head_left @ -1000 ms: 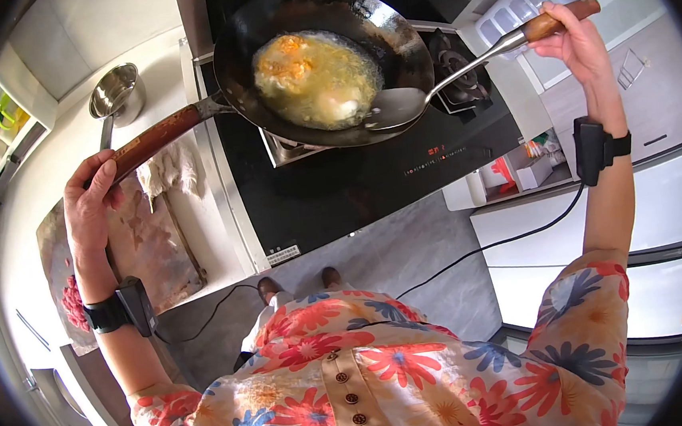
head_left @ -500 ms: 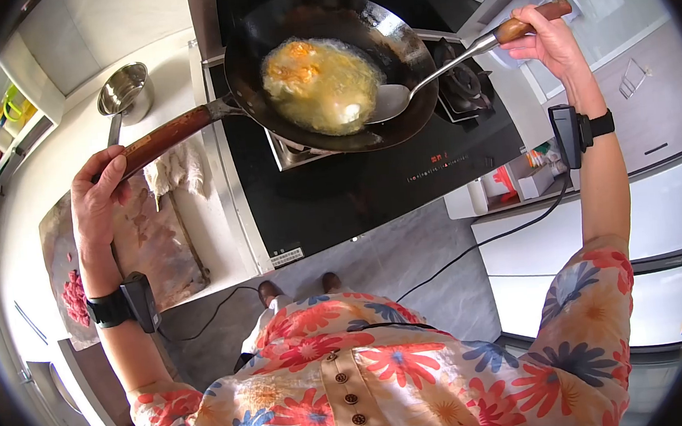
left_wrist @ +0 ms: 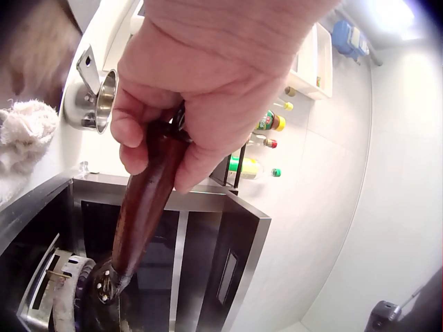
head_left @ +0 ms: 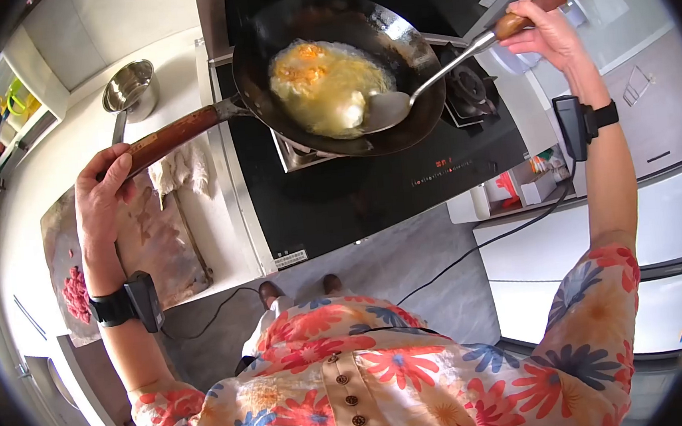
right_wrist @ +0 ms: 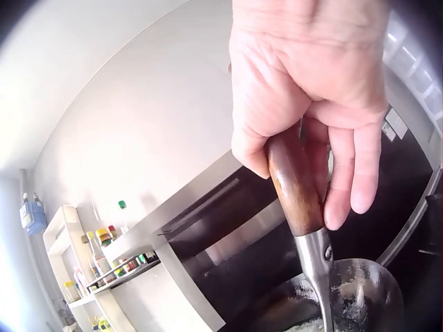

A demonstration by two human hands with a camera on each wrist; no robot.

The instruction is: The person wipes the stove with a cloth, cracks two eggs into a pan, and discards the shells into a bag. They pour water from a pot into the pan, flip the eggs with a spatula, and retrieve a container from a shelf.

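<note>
My left hand [head_left: 101, 193] grips the end of the brown wooden handle [left_wrist: 144, 207] of a dark wok [head_left: 422, 118], thumb along the top. The wok sits over a burner at the back of the black cooktop. Inside it lies a yellow and orange mass of frying egg [head_left: 323, 86] with pale, bubbling edges. My right hand [head_left: 553, 36] holds the wooden grip [right_wrist: 294, 187] of a metal wok spatula, some of its fingers hanging loosely straight. The blade [head_left: 387, 111] of the spatula is down in the wok, at the lower right edge of the egg.
Left of the cooktop [head_left: 340, 205] stand a steel saucepan [head_left: 129, 89], a whitish cloth [head_left: 182, 173] and a cutting board [head_left: 160, 251] with chopped red meat [head_left: 76, 294]. A second burner [head_left: 469, 91] lies right of the wok. An open drawer [head_left: 515, 187] juts out below the cooktop's right side.
The wok and its handle appear slightly further right in the head view. The spatula, with my right hand, has shifted left relative to the wok, its blade now against the egg's edge.
</note>
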